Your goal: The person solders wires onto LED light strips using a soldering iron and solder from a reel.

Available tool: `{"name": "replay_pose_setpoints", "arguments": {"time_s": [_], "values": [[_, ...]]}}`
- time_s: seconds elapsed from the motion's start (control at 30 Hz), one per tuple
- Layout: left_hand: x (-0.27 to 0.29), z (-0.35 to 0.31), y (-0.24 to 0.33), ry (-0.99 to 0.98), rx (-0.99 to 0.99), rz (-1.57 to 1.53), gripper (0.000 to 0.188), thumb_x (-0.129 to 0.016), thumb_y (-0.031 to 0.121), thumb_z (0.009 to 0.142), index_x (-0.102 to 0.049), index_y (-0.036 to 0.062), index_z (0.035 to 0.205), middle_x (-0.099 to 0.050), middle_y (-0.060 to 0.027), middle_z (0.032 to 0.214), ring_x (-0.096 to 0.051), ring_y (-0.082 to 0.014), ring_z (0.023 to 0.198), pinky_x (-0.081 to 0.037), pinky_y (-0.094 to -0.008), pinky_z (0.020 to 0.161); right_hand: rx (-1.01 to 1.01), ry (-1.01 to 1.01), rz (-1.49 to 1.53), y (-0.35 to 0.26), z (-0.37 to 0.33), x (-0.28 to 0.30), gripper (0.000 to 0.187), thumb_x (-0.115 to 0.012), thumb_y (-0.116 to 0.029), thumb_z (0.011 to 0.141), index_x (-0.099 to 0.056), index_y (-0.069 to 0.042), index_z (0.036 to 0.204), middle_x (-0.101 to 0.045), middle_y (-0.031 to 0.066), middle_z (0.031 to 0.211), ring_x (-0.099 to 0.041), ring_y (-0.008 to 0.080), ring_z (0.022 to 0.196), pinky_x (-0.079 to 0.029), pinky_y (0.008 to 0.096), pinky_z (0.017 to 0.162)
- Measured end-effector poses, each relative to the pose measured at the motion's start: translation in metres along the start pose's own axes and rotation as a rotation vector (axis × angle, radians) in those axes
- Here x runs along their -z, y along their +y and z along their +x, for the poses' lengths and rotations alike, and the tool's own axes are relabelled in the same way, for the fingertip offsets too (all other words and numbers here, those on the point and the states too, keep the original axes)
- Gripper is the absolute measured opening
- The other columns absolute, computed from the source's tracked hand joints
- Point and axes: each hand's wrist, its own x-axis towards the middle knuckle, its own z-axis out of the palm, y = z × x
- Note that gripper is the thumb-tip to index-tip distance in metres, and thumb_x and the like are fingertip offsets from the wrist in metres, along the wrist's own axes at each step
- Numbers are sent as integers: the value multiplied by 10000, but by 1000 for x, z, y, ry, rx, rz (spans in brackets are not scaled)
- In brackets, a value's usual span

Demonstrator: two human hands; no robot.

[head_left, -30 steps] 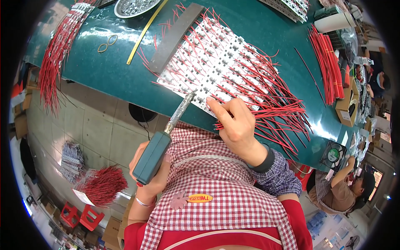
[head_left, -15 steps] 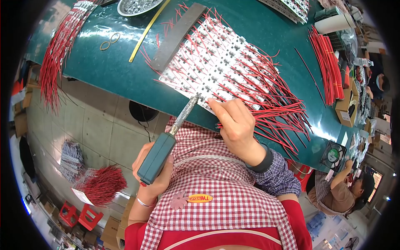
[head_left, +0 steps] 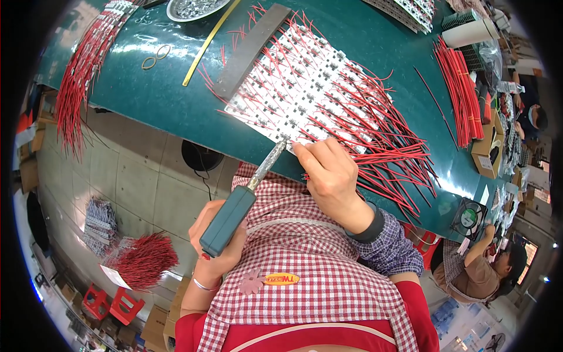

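Note:
My left hand [head_left: 234,246] is closed around the green handle of a soldering iron [head_left: 229,220]. Its metal tip reaches the near edge of a panel of small white circuit boards [head_left: 300,104]. My right hand [head_left: 331,182] is pinched close beside that tip, its fingertips at the panel's near corner. Wire ends poke out under its palm, so it appears to hold some red wires; what sits between the fingertips is too small to see. Red wires [head_left: 393,158] fan out to the right from the panel. A dark flat bar [head_left: 252,51] lies along the panel's left side.
Bundled red wires [head_left: 460,97] and an open carton [head_left: 489,144] stand at the right. A metal bowl [head_left: 196,9], a yellow strip [head_left: 208,47] and rubber bands [head_left: 155,57] lie at the back left. Wired boards [head_left: 88,70] overhang the table's left edge. A co-worker [head_left: 484,270] sits right.
The soldering iron and my left hand have shifted slightly right and nearer to me along the panel's edge. My right hand has barely moved.

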Motion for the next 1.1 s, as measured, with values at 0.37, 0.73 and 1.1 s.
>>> {"name": "replay_pose_setpoints", "arguments": {"time_s": [0.37,0.73,1.1], "values": [[5,4,2,-83,47,17,187,-691,-80,704,-664,-46,886,-670,-148,887,-673,-265,751,-526,-314,674,11,-6,-47,-2,3,0,396,-644,50,630,-711,12,1019,-585,73,807,-564,251,729,-468,369,586],[4,5,1,-62,20,17,197,-673,-85,680,-656,-42,871,-646,-135,825,-650,-268,701,-513,-320,648,11,-10,-78,-3,3,-1,326,-644,2,696,-707,3,1015,-564,66,801,-562,244,740,-476,363,598],[4,-12,-20,66,-52,26,201,-720,-84,703,-690,-66,902,-682,-153,854,-665,-264,650,-537,-308,622,13,-16,-87,-3,3,-2,319,-643,-12,714,-699,-1,1028,-556,65,809,-561,241,746,-479,363,602]]}}
